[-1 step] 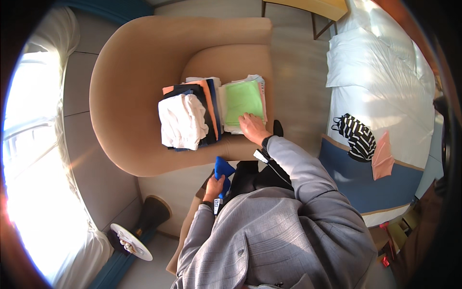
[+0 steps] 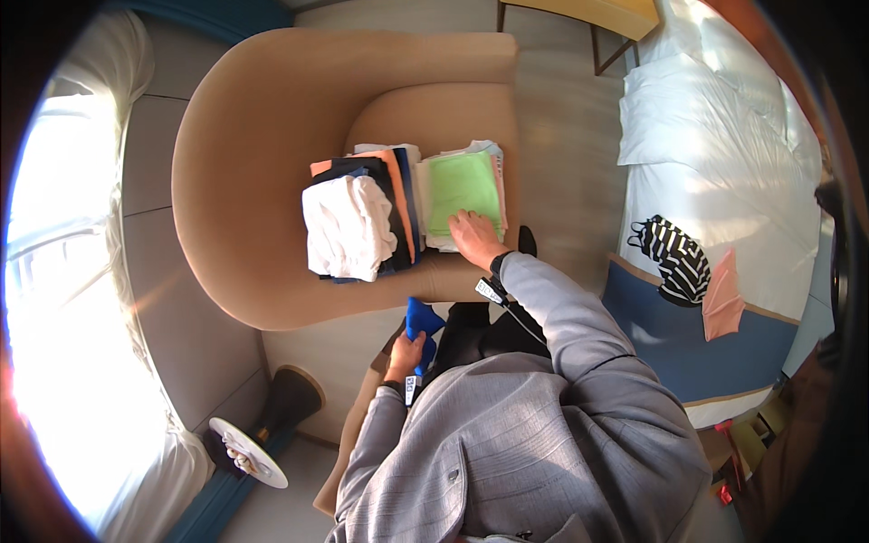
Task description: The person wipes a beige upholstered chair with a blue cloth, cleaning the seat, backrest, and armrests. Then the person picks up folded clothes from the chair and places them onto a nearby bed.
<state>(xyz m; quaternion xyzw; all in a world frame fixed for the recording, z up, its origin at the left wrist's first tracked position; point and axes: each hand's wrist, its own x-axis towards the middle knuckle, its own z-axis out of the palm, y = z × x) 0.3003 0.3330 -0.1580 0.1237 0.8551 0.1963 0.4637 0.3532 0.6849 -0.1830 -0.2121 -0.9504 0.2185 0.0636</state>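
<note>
My left hand [image 2: 405,355] is closed around a bunched blue cloth [image 2: 421,319], held low beside my lap in front of the armchair. Resting on a folded light-green cloth [image 2: 463,192] is my right hand [image 2: 477,238], its fingers stretched over the near edge. That green cloth tops a stack of folded white and pale fabrics on the chair seat. Just left of it stands a taller pile of folded clothes, with a crumpled white garment [image 2: 348,226] on top and black, orange and navy layers [image 2: 405,195] showing beneath.
The tan armchair [image 2: 244,181] curves around both piles. At right is a bed [image 2: 670,190] with a blue runner [image 2: 688,353], a black-and-white striped garment [image 2: 679,262] and a pink cloth [image 2: 722,303]. A small round table [image 2: 247,452] stands lower left, and a wooden table [image 2: 597,13] at the top.
</note>
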